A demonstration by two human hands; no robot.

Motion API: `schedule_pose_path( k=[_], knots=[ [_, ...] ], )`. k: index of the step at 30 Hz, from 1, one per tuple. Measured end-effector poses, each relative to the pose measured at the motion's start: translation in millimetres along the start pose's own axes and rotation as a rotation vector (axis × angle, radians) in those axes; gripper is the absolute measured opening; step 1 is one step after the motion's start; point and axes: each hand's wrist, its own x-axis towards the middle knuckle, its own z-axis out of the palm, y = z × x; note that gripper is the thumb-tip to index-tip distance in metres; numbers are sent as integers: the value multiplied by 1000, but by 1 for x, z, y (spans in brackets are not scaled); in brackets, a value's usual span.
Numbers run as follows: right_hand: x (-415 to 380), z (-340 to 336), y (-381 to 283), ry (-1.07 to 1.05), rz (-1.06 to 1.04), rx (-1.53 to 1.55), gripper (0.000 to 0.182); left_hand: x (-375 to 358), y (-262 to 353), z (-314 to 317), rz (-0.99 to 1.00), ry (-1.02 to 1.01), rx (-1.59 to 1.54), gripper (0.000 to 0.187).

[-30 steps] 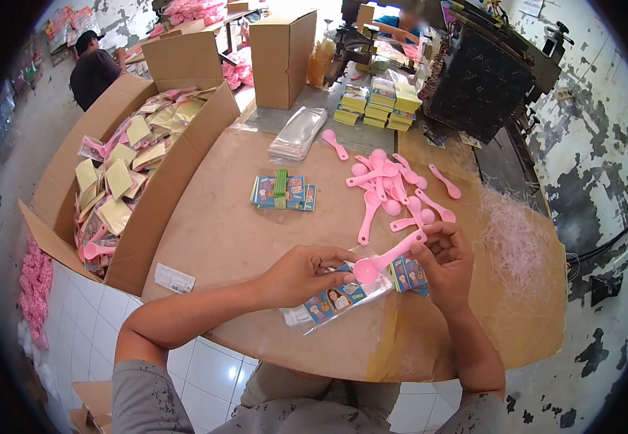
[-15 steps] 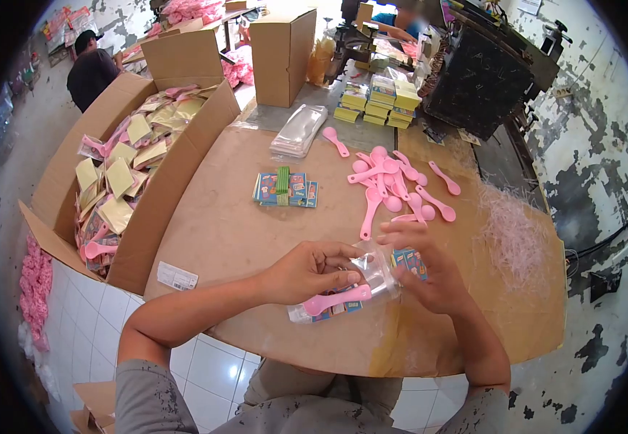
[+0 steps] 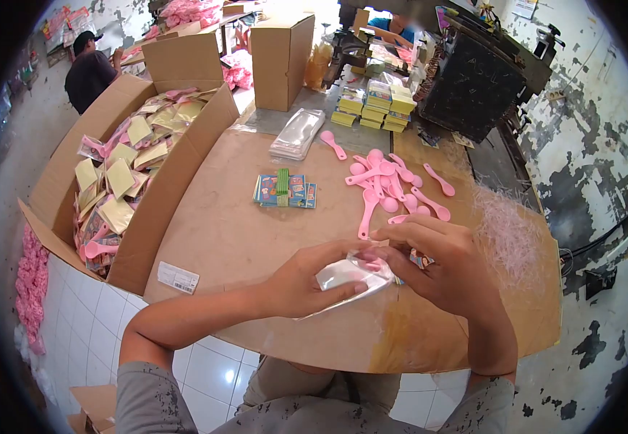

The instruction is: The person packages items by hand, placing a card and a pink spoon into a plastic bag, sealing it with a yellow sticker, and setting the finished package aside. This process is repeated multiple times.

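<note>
A clear plastic bag (image 3: 353, 278) is between my hands near the table's front edge; a blurred pink shape shows through its upper part. My left hand (image 3: 306, 281) grips the bag's left side between thumb and fingers. At the bag's upper right, my right hand (image 3: 429, 264) pinches its end. Beneath my right fingers, a small printed card is partly hidden. Beyond my hands lies a pile of pink spoons (image 3: 382, 177). A banded stack of blue cards (image 3: 283, 191) lies to the left of the spoons, with a stack of clear bags (image 3: 298, 135) behind it.
An open carton (image 3: 176, 181) of packed bags stands at the left. Card stacks (image 3: 375, 103), a tall box (image 3: 280, 65) and a black machine (image 3: 473, 79) are at the back. Shredded film (image 3: 509, 235) lies at the right. Two people are in the background.
The bag has been lifted and turned between my hands, and the pink spoon on its front is no longer clearly seen. My right fingers have closed on its end.
</note>
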Motion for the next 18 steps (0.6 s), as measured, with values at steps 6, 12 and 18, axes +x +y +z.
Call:
schedule_pose_path(
  k=[6, 12, 18],
  knots=[
    [2, 13, 6, 43, 60, 138, 23, 1, 2, -3, -157, 52, -197, 36],
    [0, 33, 20, 138, 69, 143, 28, 4, 7, -6, -295, 65, -387, 31],
    [3, 35, 18, 117, 45, 125, 26, 3, -4, -7, -278, 110, -408, 28]
  ],
)
